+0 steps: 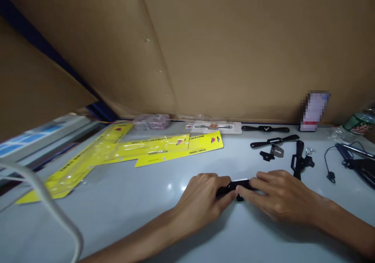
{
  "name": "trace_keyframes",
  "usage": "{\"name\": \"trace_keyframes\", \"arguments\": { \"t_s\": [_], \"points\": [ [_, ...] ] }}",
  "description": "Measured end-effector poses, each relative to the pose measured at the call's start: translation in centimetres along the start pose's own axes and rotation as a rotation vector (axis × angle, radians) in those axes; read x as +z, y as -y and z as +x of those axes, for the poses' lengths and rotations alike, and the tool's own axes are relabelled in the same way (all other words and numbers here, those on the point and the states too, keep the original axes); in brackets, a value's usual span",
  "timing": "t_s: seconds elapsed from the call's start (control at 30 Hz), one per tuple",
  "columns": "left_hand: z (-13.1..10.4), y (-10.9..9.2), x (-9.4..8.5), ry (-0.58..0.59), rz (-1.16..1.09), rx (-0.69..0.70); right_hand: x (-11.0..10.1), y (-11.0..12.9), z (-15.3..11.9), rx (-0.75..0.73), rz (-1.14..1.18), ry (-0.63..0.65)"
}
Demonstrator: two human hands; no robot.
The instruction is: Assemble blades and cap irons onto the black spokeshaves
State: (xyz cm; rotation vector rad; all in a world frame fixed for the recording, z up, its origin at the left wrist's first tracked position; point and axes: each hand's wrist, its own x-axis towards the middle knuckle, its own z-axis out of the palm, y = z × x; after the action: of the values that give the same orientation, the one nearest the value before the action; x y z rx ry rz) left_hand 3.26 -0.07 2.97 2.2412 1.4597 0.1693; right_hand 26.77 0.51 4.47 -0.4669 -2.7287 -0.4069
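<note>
In front of me, a black spokeshave [233, 186] is held low over the grey table by both hands. My left hand [206, 194] is closed around its left handle. My right hand [277, 194] grips its right part, with fingertips near the middle, and hides most of that end. A small dark piece [240, 198] shows under the middle. Beyond my right hand lie a black spokeshave body [274, 141], a flat metal blade [277, 151], a black cap piece [266, 156], another spokeshave [298, 159] standing lengthwise and small silver screws [309, 150].
Yellow cards [178, 149] with clear plastic blisters spread at the left. At the back are a packaged spokeshave [213, 127], another black spokeshave [265, 129] and a blurred phone [313, 112]. A bottle [357, 124] and a cord [330, 176] lie right; a white cable [55, 208] crosses left.
</note>
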Motion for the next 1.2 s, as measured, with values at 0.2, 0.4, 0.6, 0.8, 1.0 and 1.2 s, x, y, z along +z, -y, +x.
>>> {"name": "trace_keyframes", "arguments": {
  "t_s": [0.2, 0.4, 0.6, 0.8, 1.0, 1.2],
  "points": [
    [0.0, 0.1, 0.1, -0.021, 0.005, 0.009, -0.1, 0.0, 1.1, -0.148, -0.099, 0.066],
    [0.0, 0.2, 0.2, -0.032, 0.000, 0.025, 0.1, 0.2, 1.5, -0.211, -0.146, 0.088],
    [-0.2, 0.1, 0.2, -0.044, 0.008, 0.025, 0.4, 0.0, 1.8, -0.264, -0.163, 0.143],
    [-0.2, -0.2, 0.2, -0.042, 0.022, 0.025, 1.0, 0.1, 1.9, -0.282, -0.170, 0.090],
    [-0.1, 0.2, 0.6, -0.054, 0.034, 0.025, 1.8, 0.8, 1.7, -0.217, -0.186, 0.051],
    [0.1, 0.9, 1.2, -0.083, 0.031, 0.034, 1.2, 0.9, 1.6, -0.001, -0.106, 0.197]
  ]
}}
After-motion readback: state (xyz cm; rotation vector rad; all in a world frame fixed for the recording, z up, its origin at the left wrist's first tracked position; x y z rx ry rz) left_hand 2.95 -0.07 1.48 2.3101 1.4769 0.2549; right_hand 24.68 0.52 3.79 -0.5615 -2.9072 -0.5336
